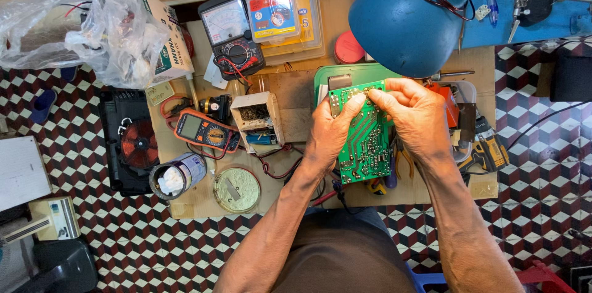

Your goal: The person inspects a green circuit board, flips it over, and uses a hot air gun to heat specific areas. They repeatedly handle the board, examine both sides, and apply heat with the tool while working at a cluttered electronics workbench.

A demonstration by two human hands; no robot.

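circuit board (365,145), both hands gripping edges

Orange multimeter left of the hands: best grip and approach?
Take the orange multimeter across its two long edges, coming straight down from above. It lies flat and face up on the wooden board, long axis slanting, so turn the fingers to match. Its leads coil at the right end; grip mid-body, probably clear of them.

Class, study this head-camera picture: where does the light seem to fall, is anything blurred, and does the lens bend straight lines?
Head view: even, bright light on the green circuit board held by the left hand and right hand; both sharp, no motion blur. The blue lamp shade looms large and slightly soft, being close. The wooden bench edges bow slightly, suggesting wide-angle distortion.
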